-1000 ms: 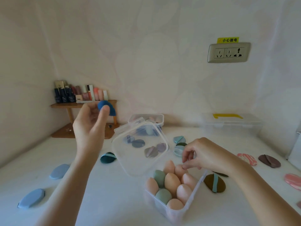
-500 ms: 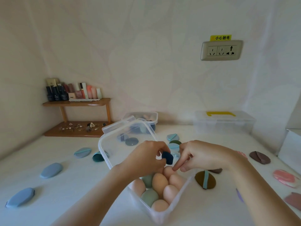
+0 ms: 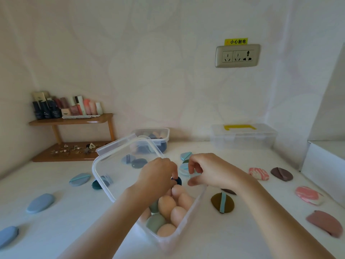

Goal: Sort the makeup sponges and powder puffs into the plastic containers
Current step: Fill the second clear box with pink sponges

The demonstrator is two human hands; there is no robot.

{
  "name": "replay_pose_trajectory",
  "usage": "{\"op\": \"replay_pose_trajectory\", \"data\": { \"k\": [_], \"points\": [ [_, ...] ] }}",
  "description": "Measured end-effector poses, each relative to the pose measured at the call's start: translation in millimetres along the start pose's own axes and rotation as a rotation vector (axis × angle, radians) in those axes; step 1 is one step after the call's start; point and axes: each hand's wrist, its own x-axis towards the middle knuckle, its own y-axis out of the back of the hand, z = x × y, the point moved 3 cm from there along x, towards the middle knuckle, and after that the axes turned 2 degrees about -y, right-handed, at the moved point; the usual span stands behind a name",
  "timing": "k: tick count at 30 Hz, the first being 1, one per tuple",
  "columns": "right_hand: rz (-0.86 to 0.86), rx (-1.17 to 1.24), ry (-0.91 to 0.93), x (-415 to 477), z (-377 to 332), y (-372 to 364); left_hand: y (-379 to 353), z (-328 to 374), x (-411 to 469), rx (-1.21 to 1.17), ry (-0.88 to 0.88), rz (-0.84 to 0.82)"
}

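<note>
A clear plastic container [image 3: 188,224] in front of me holds several peach and green egg-shaped makeup sponges [image 3: 166,203]. Its clear lid [image 3: 119,165] stands tilted up on the far left side. My left hand [image 3: 157,176] pinches a small dark blue sponge [image 3: 177,181] over the container's far end. Just to its right hovers my right hand [image 3: 211,171], fingers curled and apart, holding nothing. Powder puffs lie around on the white table: blue ones [image 3: 40,202] at the left, a brown one with a blue strap [image 3: 222,202], pink ones [image 3: 309,195] at the right.
A second clear container [image 3: 164,136] with sponges stands behind the lid. A clear case with a yellow handle [image 3: 242,136] sits at the back right. A wooden shelf [image 3: 71,121] with cosmetic bottles stands at the back left. A white box [image 3: 324,165] is at the right edge.
My left hand came down from the upper left with the dark blue sponge to the container's far end. My right hand has stayed near the container and its fingers have parted.
</note>
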Motion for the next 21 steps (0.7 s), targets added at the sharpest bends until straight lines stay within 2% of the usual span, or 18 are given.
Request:
{"op": "replay_pose_trajectory", "data": {
  "k": [2,4,7,9,11,13,15,17,19,20,21],
  "points": [
    [-0.002,0.032,-0.055,0.5,1.8,-4.1,2.5,-0.8,-2.2,-0.004,-0.027,0.008],
    [0.002,-0.005,-0.074,3.2,3.9,-9.6,8.4,-6.4,-5.3,-0.105,-0.033,0.079],
    [0.012,-0.01,-0.112,6.3,9.4,-13.2,31.8,-22.9,-15.0,-0.278,-0.04,0.421],
    [0.014,0.022,-0.147,7.2,11.9,-14.3,49.3,-40.9,-24.1,-0.284,0.043,0.646],
    [0.019,0.064,-0.172,7.9,12.8,-15.1,56.9,-59.1,-29.9,-0.222,0.156,0.743],
    [0.026,0.106,-0.192,9.3,13.2,-15.2,55.7,-75.9,-30.8,-0.223,0.321,0.693],
    [0.033,0.141,-0.204,11.7,14.4,-15.5,44.9,-98.9,-27.4,-0.372,0.493,0.571],
    [0.031,0.195,-0.216,14.3,16.1,-16.5,37.4,-115.1,-24.6,-0.739,0.627,0.455],
    [0.012,0.294,-0.239,16.3,18.1,-17.9,30.5,-118.3,-24.8,-1.248,0.654,0.425],
    [-0.002,0.355,-0.254,17.0,18.9,-18.3,29.4,-116.5,-25.2,-1.408,0.632,0.423],
    [-0.017,0.422,-0.274,17.3,18.9,-18.5,31.2,-114.5,-25.7,-1.472,0.612,0.428]
  ]
}}
